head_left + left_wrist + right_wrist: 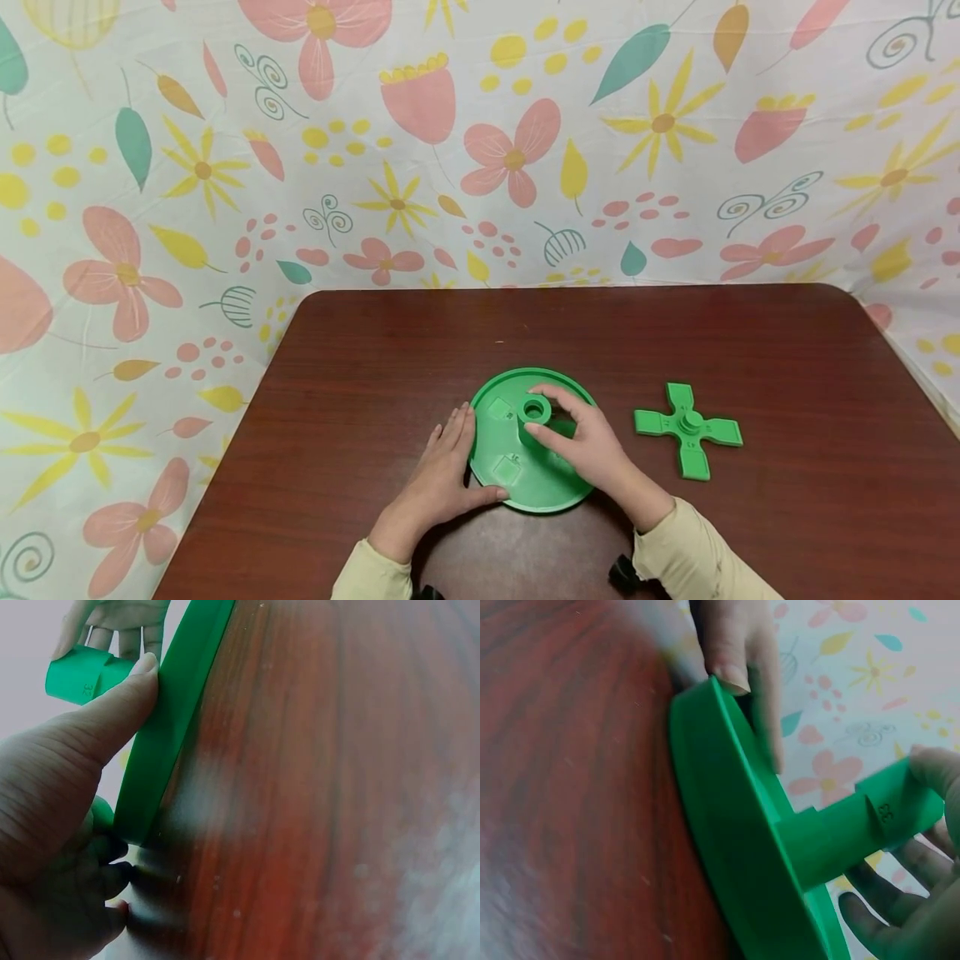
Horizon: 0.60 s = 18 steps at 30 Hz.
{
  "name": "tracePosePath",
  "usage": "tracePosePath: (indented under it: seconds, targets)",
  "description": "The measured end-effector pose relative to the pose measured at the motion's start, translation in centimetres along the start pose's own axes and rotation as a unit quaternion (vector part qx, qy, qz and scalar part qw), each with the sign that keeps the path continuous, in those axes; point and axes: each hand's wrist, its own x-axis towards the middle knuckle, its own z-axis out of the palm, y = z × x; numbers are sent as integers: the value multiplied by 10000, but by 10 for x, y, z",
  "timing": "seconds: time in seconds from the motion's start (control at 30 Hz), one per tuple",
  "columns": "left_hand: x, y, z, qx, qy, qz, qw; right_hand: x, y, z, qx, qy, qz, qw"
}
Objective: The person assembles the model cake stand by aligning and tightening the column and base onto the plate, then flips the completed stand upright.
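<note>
A round green base with a raised rim (487,492) lies on the table and has square outlines marked on its surface. From its middle rises a green hollow post (533,409); its upper sleeve (900,801) carries small numbers and meets the lower section at a stepped joint. My right hand (588,442) pinches the sleeve's top between thumb and fingers. My left hand (442,471) rests against the base's left side, fingers straight along the rim and thumb on the near edge. To the right lies a green four-armed cross piece (690,429) with a central knob.
The brown wooden table (360,350) has rounded far corners. A floral cloth (480,150) hangs behind it and on the left side. Dark wrist straps (624,575) show at the sleeve cuffs.
</note>
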Motion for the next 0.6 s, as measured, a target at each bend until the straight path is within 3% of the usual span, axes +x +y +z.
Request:
tracePosePath:
  seconds: [0.13,0.27,0.6]
  targets:
    - [0,0,0,10,19,8,10000,-1,0,5,-226,267,-62,9994]
    - [-1,-1,0,-13,9,-16,10000,-1,-1,4,-367,252,-10,9990]
    - [0,0,0,-30,11,-34,10000,8,-2,-12,-139,-845,-505,9950]
